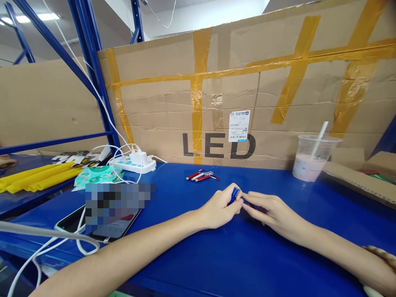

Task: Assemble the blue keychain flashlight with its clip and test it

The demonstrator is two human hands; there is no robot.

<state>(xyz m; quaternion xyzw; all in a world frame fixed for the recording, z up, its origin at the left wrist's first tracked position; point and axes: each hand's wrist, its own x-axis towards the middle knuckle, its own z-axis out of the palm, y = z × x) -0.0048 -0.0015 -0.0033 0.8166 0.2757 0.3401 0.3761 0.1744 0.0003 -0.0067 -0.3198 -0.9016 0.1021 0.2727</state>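
Above the blue tabletop (198,255), my left hand (218,208) is closed around a small shiny blue metal piece (235,194), mostly covered by the fingers. My right hand (272,208) meets it from the right, its thumb and fingertips pinched at a thin dark bit beside the blue piece. What that bit is does not show. Beyond both hands, against the back of the table, lie several small red and silver keychain flashlights (198,176) with carabiner clips.
A large taped cardboard box (154,107) walls off the back. A plastic cup (309,165) with a straw stands right, beside an open carton (361,181). Left are a phone (114,229), white cables (81,235), a power strip (145,166), a green packet (95,176) and yellow tubes (46,176).
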